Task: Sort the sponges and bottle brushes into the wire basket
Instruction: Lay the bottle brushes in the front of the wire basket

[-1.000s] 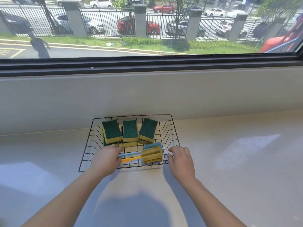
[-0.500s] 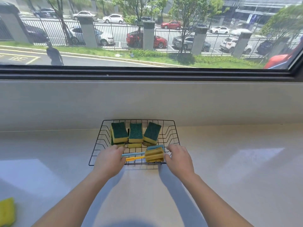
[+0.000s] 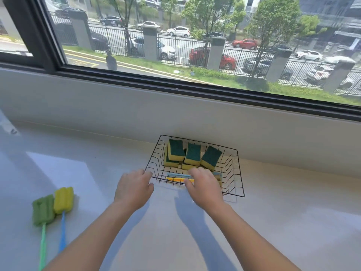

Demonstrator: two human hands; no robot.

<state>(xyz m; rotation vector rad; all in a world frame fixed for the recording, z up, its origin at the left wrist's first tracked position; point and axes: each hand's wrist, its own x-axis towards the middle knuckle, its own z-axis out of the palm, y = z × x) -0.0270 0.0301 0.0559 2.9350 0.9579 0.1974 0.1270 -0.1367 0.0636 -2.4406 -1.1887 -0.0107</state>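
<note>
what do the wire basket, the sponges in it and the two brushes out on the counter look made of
The wire basket: thin black metal wire, probably coated; see-through grid. The sponges: matte yellow foam under a dark green scouring layer. The green brush and yellow brush: ribbed foam heads on slim handles, likely plastic.

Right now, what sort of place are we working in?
Likely an indoor kitchen or utility room near street level: a pale counter under a wide window, a fenced car park outside, and a wire basket of sponges.
</note>
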